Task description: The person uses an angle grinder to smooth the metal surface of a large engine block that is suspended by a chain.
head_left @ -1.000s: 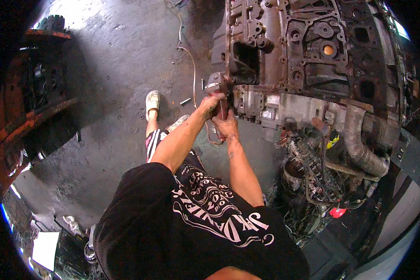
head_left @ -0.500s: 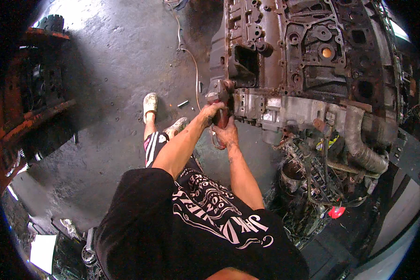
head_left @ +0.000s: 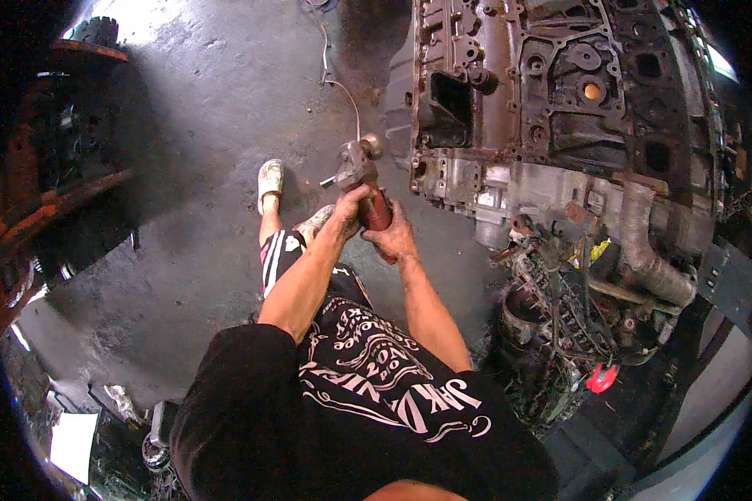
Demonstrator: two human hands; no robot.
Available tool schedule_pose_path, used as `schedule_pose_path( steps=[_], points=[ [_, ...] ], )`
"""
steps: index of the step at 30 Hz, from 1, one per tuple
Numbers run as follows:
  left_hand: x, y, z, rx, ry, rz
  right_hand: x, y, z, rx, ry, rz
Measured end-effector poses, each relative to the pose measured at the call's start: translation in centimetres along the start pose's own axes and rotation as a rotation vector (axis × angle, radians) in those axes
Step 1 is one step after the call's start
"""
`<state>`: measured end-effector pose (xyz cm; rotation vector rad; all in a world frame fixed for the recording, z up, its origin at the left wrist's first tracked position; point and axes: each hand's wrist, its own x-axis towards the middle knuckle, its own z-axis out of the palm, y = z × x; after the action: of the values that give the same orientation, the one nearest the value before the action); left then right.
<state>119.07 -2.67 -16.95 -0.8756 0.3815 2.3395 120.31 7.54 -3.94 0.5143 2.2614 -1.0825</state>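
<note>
A red-bodied angle grinder (head_left: pixel 378 213) with a grey metal head and a round cup-shaped attachment (head_left: pixel 371 145) is held in front of me, its head pointing away. My left hand (head_left: pixel 352 209) is wrapped round the body just behind the head. Farther back, my right hand (head_left: pixel 393 236) grips the red housing from the right side. To the right lies a large, rust-brown engine block (head_left: pixel 489 92), with a grey metal housing (head_left: pixel 455 181) along its near end. The grinder is apart from the engine, over the floor.
A pale cable (head_left: pixel 339 83) runs over the grey floor (head_left: pixel 217 117) beyond the grinder. Greasy engine parts with a corrugated pipe (head_left: pixel 643 238) stand at the right, near a small red object (head_left: pixel 602 378). An orange-brown metal rack (head_left: pixel 67 200) is at left.
Both hands have drawn the grinder left, away from the corner of the engine block. Its head now tilts up and left, and the view has shifted slightly.
</note>
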Motion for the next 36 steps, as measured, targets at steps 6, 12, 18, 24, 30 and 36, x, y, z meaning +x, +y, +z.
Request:
schedule_pose_path(
  steps=[6, 12, 18, 24, 30, 36],
  points=[
    [-1.8, 1.1, 2.2, 0.213, 0.090, -0.103, 1.1, 3.0, 0.9, 0.146, -0.052, -0.110],
    [2.5, -0.3, 5.2, 0.221, 0.056, -0.142, 0.6, -0.3, -2.2, 0.100, 0.136, -0.027],
    [5.5, -0.9, 7.0, 0.305, 0.053, -0.053, 2.8, 1.0, -2.8, -0.099, 0.305, 0.037],
    [6.3, -2.3, 5.9, 0.350, 0.045, -0.058, 2.4, 0.4, -2.9, -0.066, 0.301, 0.076],
    [6.2, -2.1, 6.6, 0.431, 0.076, -0.053, 2.4, 1.0, -3.0, -0.092, 0.300, 0.167],
    [7.4, -1.5, 4.6, 0.633, 0.208, -0.118, 1.4, -1.6, -2.9, -0.027, 0.221, 0.173]
  ],
)
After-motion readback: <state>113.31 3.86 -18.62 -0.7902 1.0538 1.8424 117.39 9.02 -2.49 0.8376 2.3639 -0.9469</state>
